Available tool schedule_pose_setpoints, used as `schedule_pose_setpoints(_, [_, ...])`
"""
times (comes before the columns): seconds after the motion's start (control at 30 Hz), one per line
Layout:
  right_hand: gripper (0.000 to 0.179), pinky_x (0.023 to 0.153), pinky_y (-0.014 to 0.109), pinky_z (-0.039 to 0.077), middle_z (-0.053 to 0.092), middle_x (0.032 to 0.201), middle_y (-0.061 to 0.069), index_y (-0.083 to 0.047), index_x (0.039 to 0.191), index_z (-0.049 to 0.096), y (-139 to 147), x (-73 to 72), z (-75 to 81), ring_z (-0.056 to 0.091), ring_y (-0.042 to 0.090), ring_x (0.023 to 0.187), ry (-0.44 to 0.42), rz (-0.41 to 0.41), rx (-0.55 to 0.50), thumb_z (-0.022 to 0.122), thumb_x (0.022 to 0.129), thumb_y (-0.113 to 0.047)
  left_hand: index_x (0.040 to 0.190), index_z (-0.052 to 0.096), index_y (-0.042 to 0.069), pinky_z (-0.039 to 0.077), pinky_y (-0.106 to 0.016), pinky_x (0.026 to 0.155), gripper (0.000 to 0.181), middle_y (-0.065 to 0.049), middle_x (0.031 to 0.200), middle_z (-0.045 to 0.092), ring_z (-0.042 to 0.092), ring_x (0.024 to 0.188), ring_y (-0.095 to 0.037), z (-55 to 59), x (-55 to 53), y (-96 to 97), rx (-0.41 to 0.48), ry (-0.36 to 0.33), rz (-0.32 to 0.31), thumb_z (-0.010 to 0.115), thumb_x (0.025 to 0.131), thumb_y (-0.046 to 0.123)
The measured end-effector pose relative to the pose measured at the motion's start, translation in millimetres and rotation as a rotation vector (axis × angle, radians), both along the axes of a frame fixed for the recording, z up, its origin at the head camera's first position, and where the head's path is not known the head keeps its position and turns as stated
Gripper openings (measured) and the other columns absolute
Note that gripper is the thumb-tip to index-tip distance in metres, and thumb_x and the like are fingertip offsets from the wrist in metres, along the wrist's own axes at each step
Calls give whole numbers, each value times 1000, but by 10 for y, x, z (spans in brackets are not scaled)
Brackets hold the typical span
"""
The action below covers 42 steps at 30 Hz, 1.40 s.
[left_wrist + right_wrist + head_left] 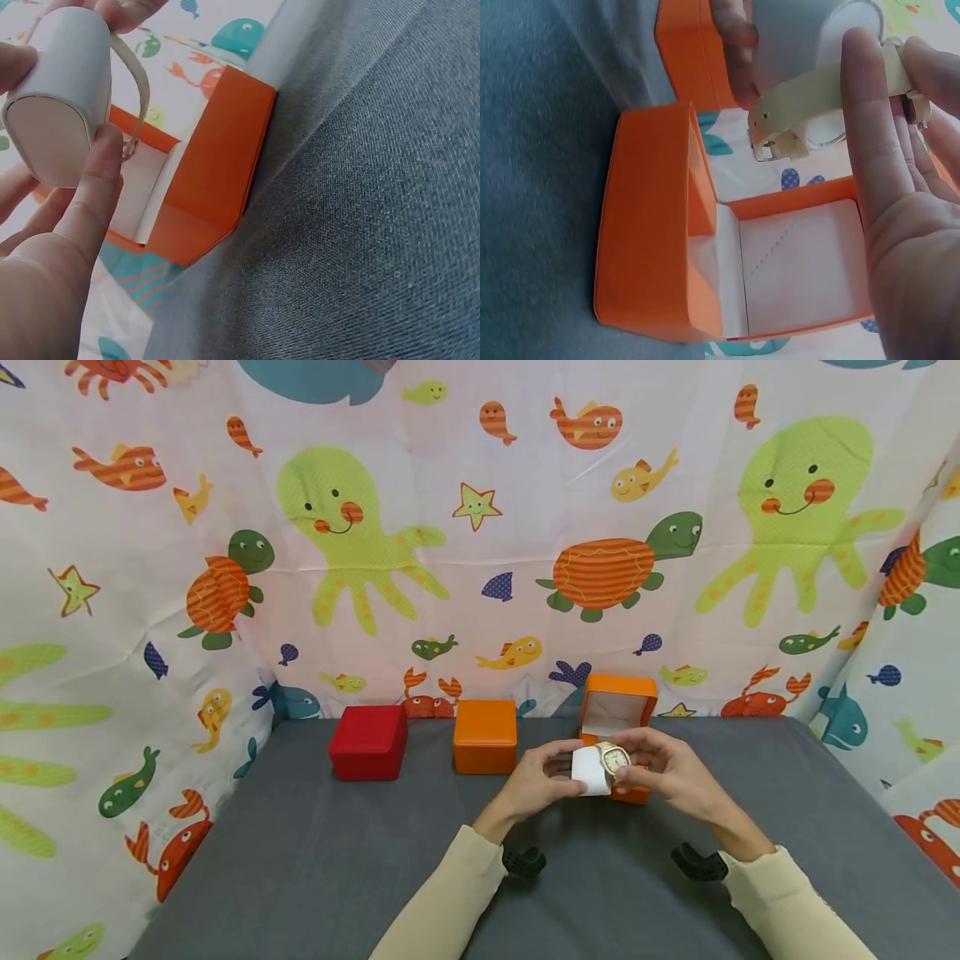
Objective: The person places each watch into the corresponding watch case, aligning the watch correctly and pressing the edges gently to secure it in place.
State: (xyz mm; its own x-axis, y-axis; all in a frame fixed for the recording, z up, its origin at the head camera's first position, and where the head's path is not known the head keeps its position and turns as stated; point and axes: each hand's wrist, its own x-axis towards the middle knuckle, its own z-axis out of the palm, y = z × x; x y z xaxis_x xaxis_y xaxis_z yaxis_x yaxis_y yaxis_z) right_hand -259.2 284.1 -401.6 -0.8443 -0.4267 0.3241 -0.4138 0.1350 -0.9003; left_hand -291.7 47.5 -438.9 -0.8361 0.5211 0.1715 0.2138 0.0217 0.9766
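In the head view my left hand (531,783) grips a white watch cushion (588,768) between thumb and fingers. My right hand (678,774) pinches a wristwatch (616,761) with a pale dial, right beside the cushion. The watch's cream strap (799,101) hangs as a loop with its buckle at the lower end in the right wrist view. Seen from the left wrist, the cushion (71,64) shows a rounded body and flat end. Just beyond both hands stands an orange watch box (618,689) with its lid raised; its white lining (802,266) shows.
To the left of the raised-lid box are a closed orange box (486,739) and a closed red box (369,743). All stand near the back of the grey-covered table (337,868). A curtain (420,652) printed with sea animals hangs behind and at the sides.
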Motion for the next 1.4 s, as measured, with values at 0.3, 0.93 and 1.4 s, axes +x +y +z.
schedule_pose_setpoints(0.3, [44,66,46,56,52,115,30,11,131,42,-73,47,-10,63,28,85,-57,37,-64,59,91,4,136,54,15,51,-33,89,61,-1,129,51,56,117,-28,30,66,-3,-10,9,60,78,80,11])
schedule_pose_setpoints(0.93, [67,77,24,52,63,114,6,-6,133,53,-255,81,-223,59,15,87,548,-275,272,81,73,-1,134,55,12,53,-35,87,62,-6,135,50,56,116,-27,56,90,-39,80,-38,153,79,77,8])
schedule_pose_setpoints(1.4, [66,71,20,50,64,104,7,-1,130,55,-256,72,-241,58,16,76,645,-329,267,80,69,8,134,51,4,51,-38,90,66,-10,131,46,56,115,-29,82,115,-17,108,1,154,80,75,4])
